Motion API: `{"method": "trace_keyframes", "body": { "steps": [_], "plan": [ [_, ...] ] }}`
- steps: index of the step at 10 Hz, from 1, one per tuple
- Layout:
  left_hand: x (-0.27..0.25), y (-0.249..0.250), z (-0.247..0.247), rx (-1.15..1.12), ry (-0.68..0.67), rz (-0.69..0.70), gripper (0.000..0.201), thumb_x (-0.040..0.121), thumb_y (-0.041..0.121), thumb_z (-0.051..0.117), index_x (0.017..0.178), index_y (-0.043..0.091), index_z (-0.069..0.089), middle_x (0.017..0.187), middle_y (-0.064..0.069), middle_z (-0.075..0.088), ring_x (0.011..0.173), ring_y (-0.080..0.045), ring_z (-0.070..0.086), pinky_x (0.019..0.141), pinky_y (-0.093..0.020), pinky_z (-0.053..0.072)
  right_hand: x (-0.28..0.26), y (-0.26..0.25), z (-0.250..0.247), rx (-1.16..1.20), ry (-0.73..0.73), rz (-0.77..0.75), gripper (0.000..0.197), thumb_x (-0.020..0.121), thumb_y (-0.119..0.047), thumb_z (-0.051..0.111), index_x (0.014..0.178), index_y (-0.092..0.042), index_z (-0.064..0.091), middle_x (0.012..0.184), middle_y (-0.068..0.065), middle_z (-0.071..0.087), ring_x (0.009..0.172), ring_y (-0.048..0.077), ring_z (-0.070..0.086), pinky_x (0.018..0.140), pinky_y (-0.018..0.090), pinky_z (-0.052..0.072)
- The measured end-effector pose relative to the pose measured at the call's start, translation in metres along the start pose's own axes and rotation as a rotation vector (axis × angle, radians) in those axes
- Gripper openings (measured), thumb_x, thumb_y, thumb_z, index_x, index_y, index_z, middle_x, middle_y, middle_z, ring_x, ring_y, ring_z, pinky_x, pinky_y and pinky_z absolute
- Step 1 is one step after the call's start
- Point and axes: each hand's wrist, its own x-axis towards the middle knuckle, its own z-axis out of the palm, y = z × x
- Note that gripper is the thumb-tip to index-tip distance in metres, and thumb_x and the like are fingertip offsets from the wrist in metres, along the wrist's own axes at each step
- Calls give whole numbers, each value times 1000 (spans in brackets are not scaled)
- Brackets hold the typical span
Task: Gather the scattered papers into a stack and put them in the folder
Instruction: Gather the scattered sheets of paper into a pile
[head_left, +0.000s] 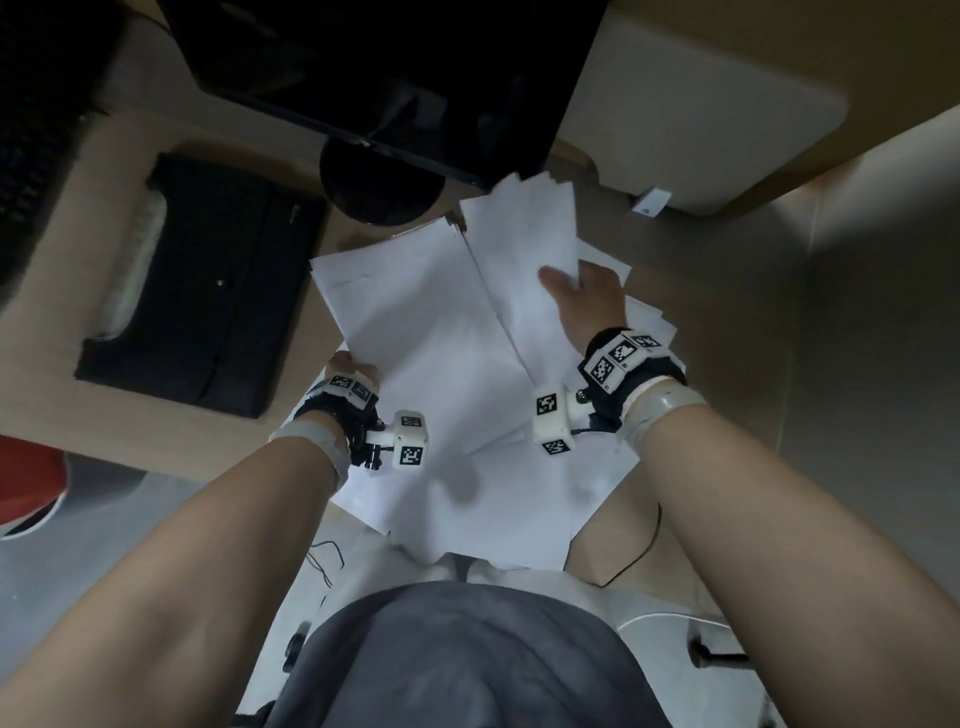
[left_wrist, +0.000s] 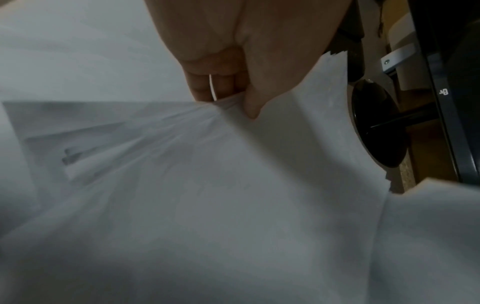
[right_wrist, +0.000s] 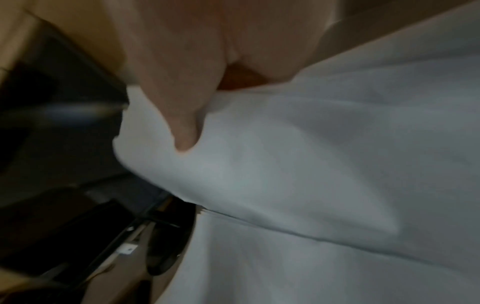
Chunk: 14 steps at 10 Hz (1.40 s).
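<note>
White papers lie spread over the middle of the desk. My left hand (head_left: 348, 366) grips one bundle of papers (head_left: 415, 312) by its near left edge; in the left wrist view the thumb and fingers (left_wrist: 223, 86) pinch several sheets (left_wrist: 285, 164). My right hand (head_left: 582, 291) holds a second bundle (head_left: 524, 239), tilted up beside the first, thumb (right_wrist: 184, 131) pressed on top of the sheets (right_wrist: 311, 164). More loose sheets (head_left: 493, 493) lie beneath, overhanging the desk's near edge. The black folder (head_left: 208, 291) lies flat on the desk to the left, apart from both hands.
A dark monitor (head_left: 389, 78) stands behind the papers, its round black base (head_left: 382, 182) just beyond the left bundle. A small white device (head_left: 652, 201) sits at the back right. A red object (head_left: 26, 478) is on the floor at the left.
</note>
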Motion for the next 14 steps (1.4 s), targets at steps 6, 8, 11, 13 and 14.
{"method": "trace_keyframes", "body": {
  "steps": [6,8,11,13,14],
  "plan": [
    [-11,-8,-27,-616,-274,-73,63,88,57,55,135,16,47,135,-8,54,119,-32,55,98,-49,49,0,-121,33,-53,-11,-439,52,89,-55,53,94,-6,69,91,7,72,87,21,67,83,44,53],
    [-23,-7,-44,-776,-310,-49,52,90,64,44,126,27,53,124,-7,61,110,-33,61,102,-50,46,2,-119,43,-27,17,-379,57,85,-60,49,111,-12,68,109,0,71,106,20,64,94,42,49],
    [-25,-17,-45,-1012,-330,-102,91,80,85,21,146,25,36,135,-7,51,121,-34,52,103,-49,41,4,-46,85,-188,-150,35,45,98,-36,48,132,-7,52,136,13,55,124,33,52,100,39,42],
    [-13,-11,-31,-679,-272,-70,62,87,52,59,135,14,50,137,-12,54,124,-34,53,103,-53,44,4,-22,125,-367,-184,244,87,81,-32,73,148,-10,22,150,12,34,138,32,31,107,44,35],
    [22,-17,-23,-644,-250,-160,87,60,65,70,132,18,55,123,-9,63,110,-36,60,93,-53,51,7,-14,126,-539,-158,417,94,80,-41,67,149,-4,16,151,15,26,138,33,28,110,46,28]
  ]
}}
